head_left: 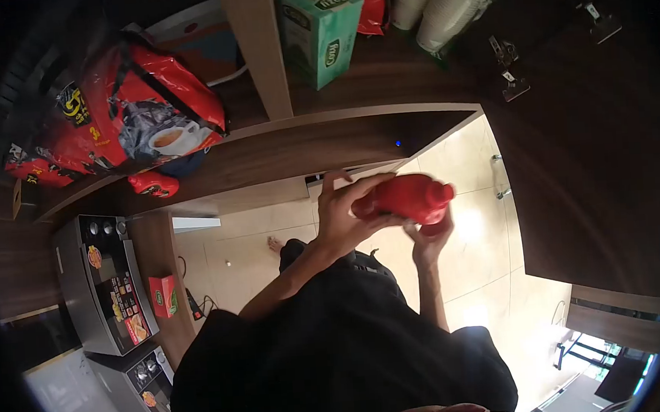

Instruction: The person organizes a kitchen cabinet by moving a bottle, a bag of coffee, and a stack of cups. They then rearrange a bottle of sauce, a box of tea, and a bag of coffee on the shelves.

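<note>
A red plastic bottle [409,197] lies on its side in the air in front of my body, its capped end towards the right. My left hand [342,213] is wrapped around the base end, with the thumb and fingers on either side of it. At the neck end, my right hand [432,241] is closed on the bottle from below; part of its fingers is hidden. The bottle's label cannot be made out, and it looks slightly blurred.
On the shelf at upper left are a large red coffee bag [142,104] and another red bottle [155,184]. A green tea box [319,29] and stacked cups [454,9] stand further right. Microwave ovens [108,284] and a red box [163,296] are at left; an open cabinet door [599,152] is at right.
</note>
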A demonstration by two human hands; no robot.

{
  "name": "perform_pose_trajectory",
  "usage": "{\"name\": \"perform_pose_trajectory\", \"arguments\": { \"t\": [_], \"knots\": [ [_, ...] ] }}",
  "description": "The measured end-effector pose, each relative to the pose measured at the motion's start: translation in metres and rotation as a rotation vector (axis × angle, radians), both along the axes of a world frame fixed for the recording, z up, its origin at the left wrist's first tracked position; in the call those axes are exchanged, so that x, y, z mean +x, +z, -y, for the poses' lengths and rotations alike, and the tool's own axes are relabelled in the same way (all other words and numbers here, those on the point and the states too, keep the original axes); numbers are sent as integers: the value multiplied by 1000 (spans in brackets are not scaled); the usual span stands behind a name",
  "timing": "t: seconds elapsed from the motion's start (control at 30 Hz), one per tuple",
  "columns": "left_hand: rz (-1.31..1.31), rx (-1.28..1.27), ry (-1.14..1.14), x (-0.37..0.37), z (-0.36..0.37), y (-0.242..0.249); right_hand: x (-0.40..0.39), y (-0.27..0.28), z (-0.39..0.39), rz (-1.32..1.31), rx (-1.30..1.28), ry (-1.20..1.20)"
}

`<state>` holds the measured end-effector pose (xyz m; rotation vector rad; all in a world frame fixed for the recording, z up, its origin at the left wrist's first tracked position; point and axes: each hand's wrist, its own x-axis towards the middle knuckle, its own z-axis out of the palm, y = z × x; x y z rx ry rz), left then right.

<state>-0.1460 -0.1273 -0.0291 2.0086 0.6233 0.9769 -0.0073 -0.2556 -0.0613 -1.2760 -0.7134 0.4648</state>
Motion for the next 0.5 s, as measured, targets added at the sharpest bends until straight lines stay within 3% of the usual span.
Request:
{"name": "perform_pose_trajectory", "arguments": {
  "t": [0.2, 0.5],
  "knots": [
    [212, 119, 8, 42, -12, 78, 38, 64, -33, 108, 220, -142],
    [311, 253, 171, 74, -57, 118, 68, 118, -121, 130, 513, 51]
  ]
}}
